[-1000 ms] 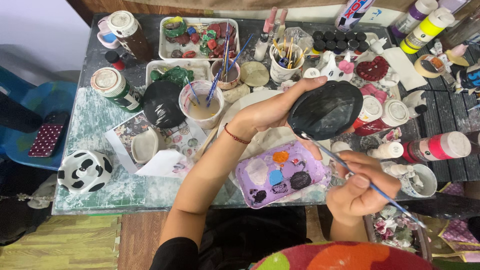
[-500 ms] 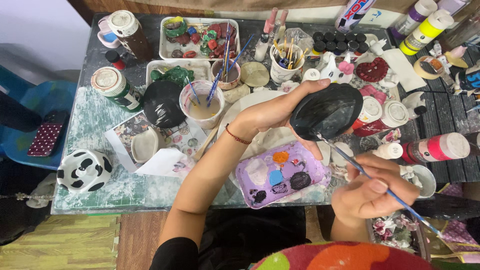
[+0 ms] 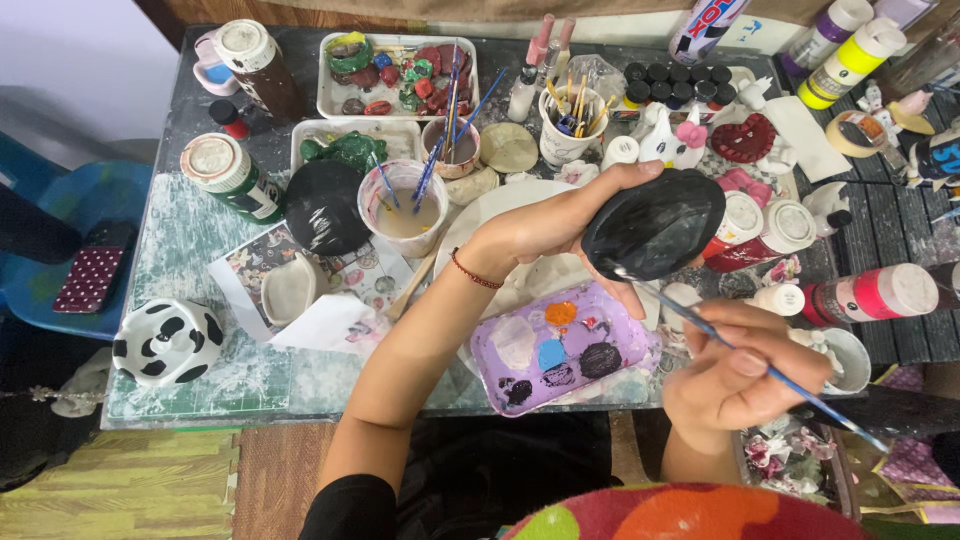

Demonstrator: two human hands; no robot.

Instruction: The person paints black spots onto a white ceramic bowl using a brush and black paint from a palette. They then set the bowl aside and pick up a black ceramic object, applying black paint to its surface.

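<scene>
My left hand (image 3: 560, 215) grips a flat, black-painted ceramic piece (image 3: 655, 222) and holds it up over the table. In my right hand (image 3: 735, 375) is a thin blue-handled paintbrush (image 3: 745, 355); its tip touches the lower left edge of the black piece. Below both hands lies a purple palette tray (image 3: 560, 350) with white, orange, blue and black blobs of paint. A red string bracelet circles my left wrist.
Crowding the table are a cup of murky water with brushes (image 3: 405, 205), a black oval piece (image 3: 322, 205), paint bottles (image 3: 875, 290) at right, trays of painted figures (image 3: 395, 70), a brush cup (image 3: 572, 125) and a black-spotted white bowl (image 3: 168, 340). A blue chair (image 3: 80, 240) stands left.
My right hand has shifted slightly, and the brush tip stays at the lower edge of the black piece. My left hand holds the piece almost still.
</scene>
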